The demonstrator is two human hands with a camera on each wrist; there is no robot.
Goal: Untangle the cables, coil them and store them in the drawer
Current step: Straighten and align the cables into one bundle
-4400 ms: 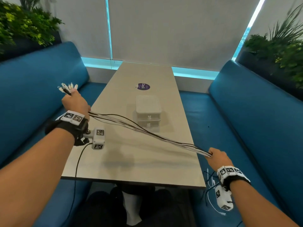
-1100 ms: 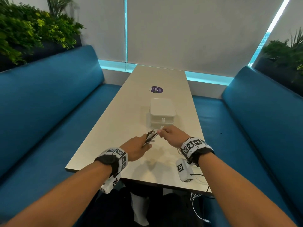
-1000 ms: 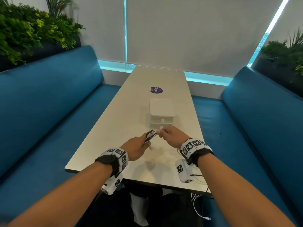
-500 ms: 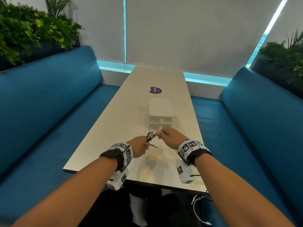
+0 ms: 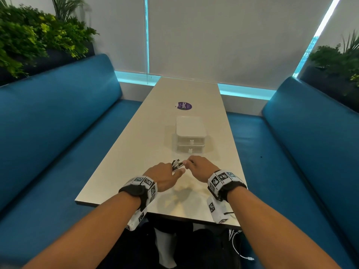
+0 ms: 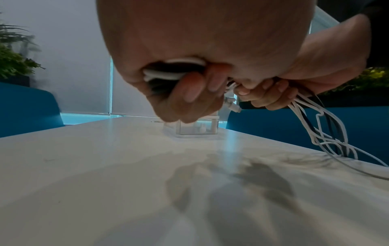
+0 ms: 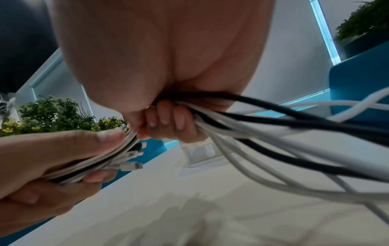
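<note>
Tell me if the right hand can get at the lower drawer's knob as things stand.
Probably not yet. The path from the right hand to the lower drawer's knob looks clear across bare table, but its fingers are curled round the cables, which the left hand also grips.

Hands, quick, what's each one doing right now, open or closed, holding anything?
Left hand: closed, gripping the cables near their connector ends.
Right hand: closed around the same cables, which trail off over the table edge.
</note>
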